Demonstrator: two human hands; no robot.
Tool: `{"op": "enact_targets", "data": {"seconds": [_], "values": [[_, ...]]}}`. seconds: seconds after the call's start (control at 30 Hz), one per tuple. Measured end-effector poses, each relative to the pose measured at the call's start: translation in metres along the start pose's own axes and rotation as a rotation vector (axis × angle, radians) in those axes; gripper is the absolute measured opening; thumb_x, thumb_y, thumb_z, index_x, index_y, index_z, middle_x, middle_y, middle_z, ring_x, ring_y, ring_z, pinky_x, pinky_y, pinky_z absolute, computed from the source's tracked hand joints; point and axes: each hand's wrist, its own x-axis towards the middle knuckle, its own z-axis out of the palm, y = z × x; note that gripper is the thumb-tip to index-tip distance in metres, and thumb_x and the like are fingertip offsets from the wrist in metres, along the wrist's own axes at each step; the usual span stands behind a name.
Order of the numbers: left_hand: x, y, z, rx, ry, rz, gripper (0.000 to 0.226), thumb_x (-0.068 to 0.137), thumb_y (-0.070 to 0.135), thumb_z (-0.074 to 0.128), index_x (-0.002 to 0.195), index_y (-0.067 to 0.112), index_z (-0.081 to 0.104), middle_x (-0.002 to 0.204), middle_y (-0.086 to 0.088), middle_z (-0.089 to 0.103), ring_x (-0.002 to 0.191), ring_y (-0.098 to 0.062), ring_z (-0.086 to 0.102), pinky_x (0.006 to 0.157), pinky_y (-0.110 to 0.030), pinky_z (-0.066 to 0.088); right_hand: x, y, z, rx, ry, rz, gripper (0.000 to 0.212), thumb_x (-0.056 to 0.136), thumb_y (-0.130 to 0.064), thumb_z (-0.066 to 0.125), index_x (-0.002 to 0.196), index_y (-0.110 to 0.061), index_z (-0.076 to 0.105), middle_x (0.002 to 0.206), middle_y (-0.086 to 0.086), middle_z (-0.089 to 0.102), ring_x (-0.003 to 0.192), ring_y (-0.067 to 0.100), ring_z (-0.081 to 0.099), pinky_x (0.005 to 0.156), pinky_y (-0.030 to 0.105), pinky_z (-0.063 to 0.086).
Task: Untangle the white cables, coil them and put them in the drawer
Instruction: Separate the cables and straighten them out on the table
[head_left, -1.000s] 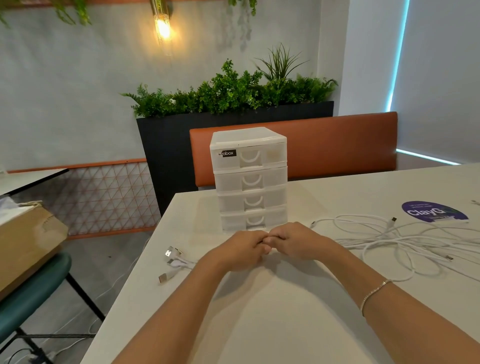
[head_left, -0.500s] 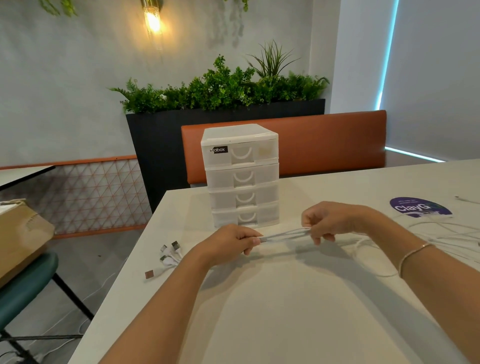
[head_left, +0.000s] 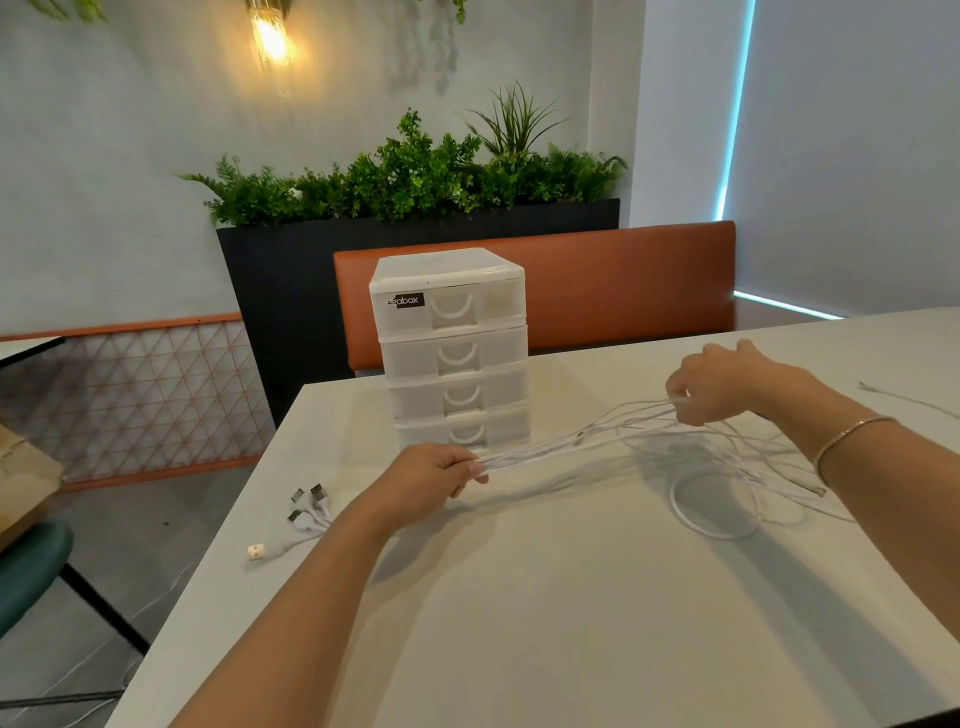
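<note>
Both hands hold the cables (head_left: 571, 441): left hand (head_left: 431, 475) grips one end, right hand (head_left: 727, 387) pinches them near the drawers (head_left: 452, 353).

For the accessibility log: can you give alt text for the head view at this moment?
Two hands stretch a bundle of white cables above a white table: the left hand grips one end, the right hand pinches the strands farther along. A closed four-drawer plastic organizer stands behind; USB plugs lie left.
</note>
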Motion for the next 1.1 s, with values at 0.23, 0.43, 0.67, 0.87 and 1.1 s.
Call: {"op": "enact_targets", "data": {"seconds": [0.23, 0.43, 0.67, 0.87, 1.1], "values": [[-0.001, -0.008, -0.016, 0.053, 0.060, -0.013, 0.026, 0.097, 0.022, 0.046, 0.080, 0.024, 0.066, 0.062, 0.006, 0.047, 0.055, -0.007, 0.040, 0.053, -0.013, 0.033, -0.006, 0.006, 0.001, -0.054, 0.017, 0.106, 0.038, 0.088, -0.052, 0.042, 0.078, -0.022, 0.062, 0.087, -0.006, 0.053, 0.097, 0.019, 0.045, 0.102, 0.047, 0.026], [-0.004, -0.013, -0.023, 0.053, 0.073, -0.027, 0.026, 0.098, 0.022, 0.046, 0.081, 0.023, 0.066, 0.061, 0.006, 0.047, 0.050, -0.006, 0.037, 0.052, -0.017, 0.030, -0.022, 0.037, 0.017, -0.020, -0.048, 0.421, 0.058, 0.084, -0.069, 0.040, 0.114, -0.023, 0.062, 0.124, 0.004, 0.055, 0.118, 0.025, 0.047, 0.100, 0.044, 0.030], [-0.004, -0.006, -0.019, 0.009, 0.030, -0.007, 0.026, 0.098, 0.022, 0.046, 0.083, 0.022, 0.068, 0.060, 0.007, 0.046, 0.038, 0.001, 0.038, 0.046, -0.011, 0.029, -0.024, -0.021, -0.019, 0.371, 0.004, 0.050, 0.047, 0.078, -0.035, 0.072, 0.118, -0.015, 0.058, 0.122, 0.004, 0.053, 0.111, 0.022, 0.052, 0.096, 0.033, 0.042], [-0.008, -0.007, -0.016, -0.011, -0.014, 0.016, 0.025, 0.096, 0.023, 0.049, 0.081, 0.027, 0.068, 0.054, 0.010, 0.046, 0.043, -0.001, 0.037, 0.050, -0.015, 0.030, -0.030, -0.141, -0.031, 0.659, 0.014, -0.421, 0.032, 0.098, -0.037, 0.040, 0.107, -0.016, 0.062, 0.106, -0.003, 0.062, 0.095, 0.014, 0.051, 0.083, 0.025, 0.035], [-0.004, -0.010, -0.014, -0.002, -0.051, 0.020, 0.026, 0.097, 0.024, 0.047, 0.080, 0.024, 0.067, 0.055, 0.011, 0.046, 0.050, -0.005, 0.035, 0.054, -0.018, 0.030, -0.026, -0.144, -0.022, 0.994, -0.151, -0.432, 0.020, 0.094, -0.021, 0.054, 0.075, -0.021, 0.061, 0.070, -0.007, 0.064, 0.056, 0.008, 0.059, 0.059, 0.020, 0.047]]}}
